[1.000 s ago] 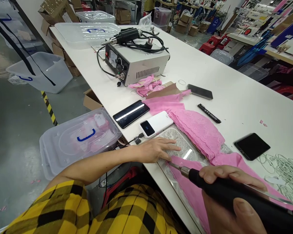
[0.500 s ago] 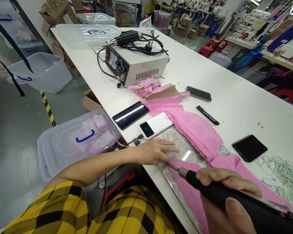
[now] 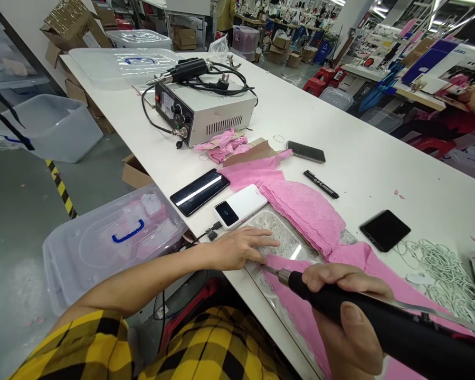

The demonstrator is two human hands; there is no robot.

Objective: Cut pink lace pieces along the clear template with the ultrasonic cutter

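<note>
white tabletop below, the right hand closes around a black tool, long axis slanting up-left, tip at the edge of pink fabric beside the left hand, spread open; room lies beyond the marker.

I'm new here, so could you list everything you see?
Table: one, white, centre
Fabric: several pieces, pink, along the table
Tool: one, black with metal tip, lower right
Clear panel: one, transparent, table's near edge
Phone-like slabs: three, black, on table
Boxy device: one, white, beside a slab
Marker: one, black, on table
Cord: one heap, pale green, table's right
Control box: one, white, table's far end
Second tool: one, black, atop control box
Plastic boxes: several, clear, left side
Cardboard boxes: several, brown, background
Stools: several, red, background
Distant items: too small to count
Left hand: one, bare, spread over the panel
Right hand: one, bare, around the tool
</note>
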